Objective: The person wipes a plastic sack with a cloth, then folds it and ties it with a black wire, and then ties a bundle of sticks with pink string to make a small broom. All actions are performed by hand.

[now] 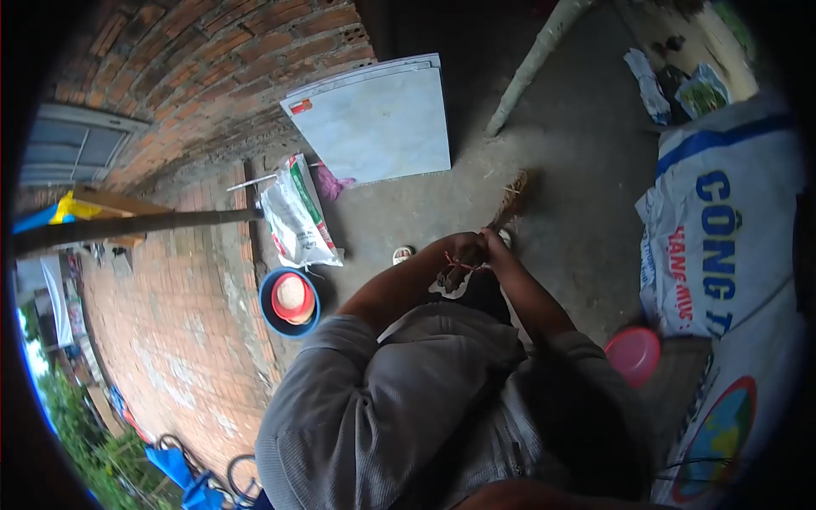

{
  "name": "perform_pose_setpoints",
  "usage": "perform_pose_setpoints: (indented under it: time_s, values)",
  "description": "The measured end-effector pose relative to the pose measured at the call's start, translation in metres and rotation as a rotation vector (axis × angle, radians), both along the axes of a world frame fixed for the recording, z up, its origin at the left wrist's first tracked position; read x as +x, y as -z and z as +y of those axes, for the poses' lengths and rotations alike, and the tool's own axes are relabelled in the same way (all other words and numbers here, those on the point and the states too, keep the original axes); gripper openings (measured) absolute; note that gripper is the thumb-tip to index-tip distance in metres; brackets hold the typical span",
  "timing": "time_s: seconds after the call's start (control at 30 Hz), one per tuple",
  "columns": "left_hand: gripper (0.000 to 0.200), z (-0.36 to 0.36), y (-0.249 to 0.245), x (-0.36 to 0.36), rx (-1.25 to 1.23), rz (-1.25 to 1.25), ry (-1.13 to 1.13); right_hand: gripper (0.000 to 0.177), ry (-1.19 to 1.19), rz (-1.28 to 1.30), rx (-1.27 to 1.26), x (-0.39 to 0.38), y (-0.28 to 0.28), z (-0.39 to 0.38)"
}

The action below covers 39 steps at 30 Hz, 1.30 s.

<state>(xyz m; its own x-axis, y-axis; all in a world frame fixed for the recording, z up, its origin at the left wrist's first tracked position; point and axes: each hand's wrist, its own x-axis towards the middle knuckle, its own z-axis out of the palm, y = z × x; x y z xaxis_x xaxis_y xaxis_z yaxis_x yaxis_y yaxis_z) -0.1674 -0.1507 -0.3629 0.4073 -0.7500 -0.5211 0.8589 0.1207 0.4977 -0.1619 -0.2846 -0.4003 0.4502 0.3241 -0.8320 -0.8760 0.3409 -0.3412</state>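
Note:
A straw broom [514, 197] slants away from my body, its bristle end over the concrete floor and its thick handle end pointing back toward my waist. My left hand [464, 246] is closed around the handle, with a thin red band near that wrist. Close beside it, my right hand [494, 248] is also wrapped around the broom, slightly nearer the bristles. The fingers overlap and partly hide the grip. Below the hands, my feet in sandals [403, 254] show on the floor.
A pale refrigerator-like panel [374, 123] leans near the brick wall [204, 76]. To the left are a white sack [293, 212] and a blue tub [265, 310] holding a red basin. Large printed sacks [705, 221] and a pink basin [633, 355] stand right. A pole [531, 68] rises ahead.

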Motion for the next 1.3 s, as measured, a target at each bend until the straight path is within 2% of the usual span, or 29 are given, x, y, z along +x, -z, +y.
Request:
perform_pose_setpoints:
  time_s: [0.03, 0.07, 0.13, 0.2, 0.33, 0.4, 0.43, 0.47, 0.5, 0.53, 0.57, 0.63, 0.67, 0.7, 0.73, 0.77, 0.8, 0.83, 0.87, 0.9, 0.93, 1.0, 1.03, 1.07, 1.13, 1.17, 1.2, 1.27, 1.3]
  values:
    - [0.026, 0.008, 0.01, -0.003, 0.114, 0.274, 0.022, 0.04, -0.026, -0.015, -0.016, -0.007, 0.037, 0.004]
    - [0.026, 0.021, 0.009, -0.009, 0.107, 0.284, 0.049, 0.041, -0.057, -0.022, -0.038, -0.018, 0.059, 0.006]
    - [0.026, 0.055, 0.005, -0.018, -0.047, 0.201, 0.059, 0.04, 0.032, 0.043, -0.041, -0.036, 0.045, 0.024]
    - [0.026, 0.075, -0.001, -0.022, 0.003, 0.145, 0.086, 0.039, 0.059, 0.043, 0.064, -0.029, 0.048, 0.074]
    - [0.022, 0.093, -0.04, -0.039, 0.205, 0.319, -0.273, 0.038, 0.1, 0.019, 0.308, -0.003, 0.044, 0.166]
    - [0.02, 0.105, -0.076, -0.039, 0.313, 0.38, -0.446, 0.037, 0.126, -0.016, 0.444, -0.002, 0.036, 0.175]
    - [0.024, 0.118, -0.127, -0.041, 0.32, -0.152, -0.277, 0.036, 0.141, -0.042, 0.513, 0.012, 0.032, 0.193]
    - [0.037, 0.116, -0.099, -0.029, 0.092, 0.185, -0.179, 0.036, 0.158, -0.072, 0.584, -0.023, 0.028, 0.149]
    - [0.043, 0.123, -0.104, -0.022, 0.122, 0.108, -0.092, 0.036, 0.178, -0.102, 0.658, 0.021, 0.023, 0.176]
    - [0.049, 0.13, -0.117, -0.018, 0.155, 0.032, 0.0, 0.035, 0.202, -0.134, 0.734, -0.028, 0.019, 0.122]
    - [0.049, 0.129, -0.13, -0.014, 0.17, 0.011, 0.036, 0.035, 0.232, -0.167, 0.812, -0.018, 0.023, 0.123]
    - [0.06, 0.116, -0.193, -0.009, 0.314, -0.373, 0.122, 0.033, 0.32, -0.283, 0.737, -0.03, -0.036, 0.098]
    - [0.071, 0.109, -0.201, -0.007, 0.361, -0.523, 0.195, 0.032, 0.373, -0.363, 0.642, -0.032, -0.066, 0.081]
    - [0.075, 0.098, -0.213, -0.004, 0.395, -0.688, 0.231, 0.024, 0.287, -0.274, 0.788, -0.026, -0.068, 0.065]
    - [0.078, 0.084, -0.222, -0.003, 0.421, -0.852, 0.26, 0.024, 0.311, -0.305, 0.782, -0.022, -0.085, 0.058]
    - [0.083, 0.069, -0.212, 0.0, 0.345, -1.102, 0.199, 0.023, 0.284, -0.417, 0.511, -0.019, -0.101, 0.055]
    - [0.087, 0.053, -0.238, 0.004, 0.437, -1.056, 0.292, 0.023, 0.257, -0.514, 0.237, -0.016, -0.127, 0.047]
    - [0.088, 0.031, -0.248, 0.01, 0.708, -1.236, 0.358, 0.021, 0.362, -0.293, 0.293, -0.012, -0.164, 0.029]
    - [0.089, 0.009, -0.254, 0.016, 0.987, -1.41, 0.414, 0.026, 0.402, -0.333, 0.35, -0.006, -0.157, 0.016]
    - [0.079, -0.011, -0.253, 0.021, 1.076, -1.613, 0.293, 0.031, 0.293, -0.388, 0.324, -0.007, -0.162, -0.004]
    - [0.066, -0.035, -0.248, 0.036, 1.019, -1.771, 0.18, 0.036, 0.184, -0.44, 0.293, -0.006, -0.17, -0.027]
    - [0.049, -0.076, -0.246, 0.061, 0.416, -1.536, -0.001, 0.043, 0.307, -0.402, 0.382, 0.0, -0.186, -0.065]
    - [0.032, -0.103, -0.261, 0.057, 0.219, -1.115, -0.054, 0.049, 0.402, -0.338, 0.476, -0.001, -0.196, -0.083]
    - [0.02, -0.132, -0.276, 0.056, 0.148, -0.902, -0.093, 0.049, 0.413, -0.341, 0.464, -0.001, -0.206, -0.103]
    - [0.02, -0.178, -0.272, 0.07, 0.152, -1.108, -0.258, 0.06, 0.21, -0.448, 0.243, 0.006, -0.228, -0.148]
    - [0.02, -0.196, -0.272, 0.075, 0.147, -1.107, -0.268, 0.07, 0.086, -0.466, 0.281, 0.011, -0.234, -0.174]
    - [0.02, -0.212, -0.279, 0.08, 0.163, -1.137, -0.304, 0.07, 0.077, -0.471, 0.277, 0.013, -0.246, -0.196]
    - [0.02, -0.238, -0.297, 0.092, 0.18, -1.183, -0.347, 0.079, -0.199, -0.567, -0.11, 0.02, -0.279, -0.234]
    - [0.019, -0.25, -0.309, 0.095, 0.095, -1.212, -0.362, 0.078, -0.229, -0.516, -0.185, 0.025, -0.289, -0.252]
